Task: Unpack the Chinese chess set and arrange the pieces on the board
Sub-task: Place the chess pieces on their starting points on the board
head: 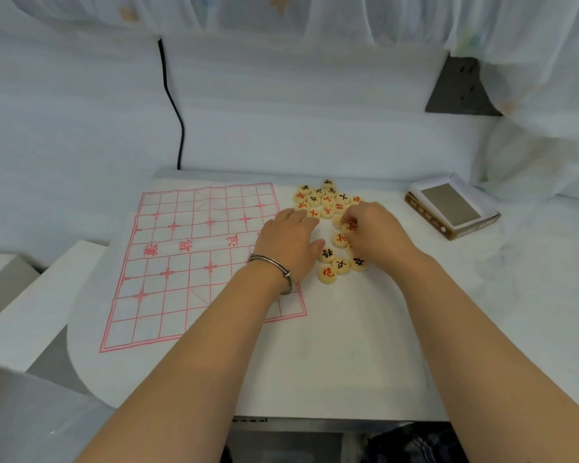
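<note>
A white cloth chess board (188, 262) with a red grid lies flat on the left half of the table, with no pieces on it. A pile of round cream chess pieces (328, 202) with red and black characters lies just right of the board. My left hand (288, 242) rests flat at the board's right edge, fingertips touching the pile. My right hand (375, 235) lies over the pile's right side, its fingers curled and pinching a red-marked piece (350, 226). More pieces (328, 272) lie below the hands.
The opened chess box (452, 205) sits at the table's back right. A black cable (174, 105) hangs down the padded wall behind. A dark socket panel (462, 88) is at the upper right. White foam blocks (30, 295) stand to the left.
</note>
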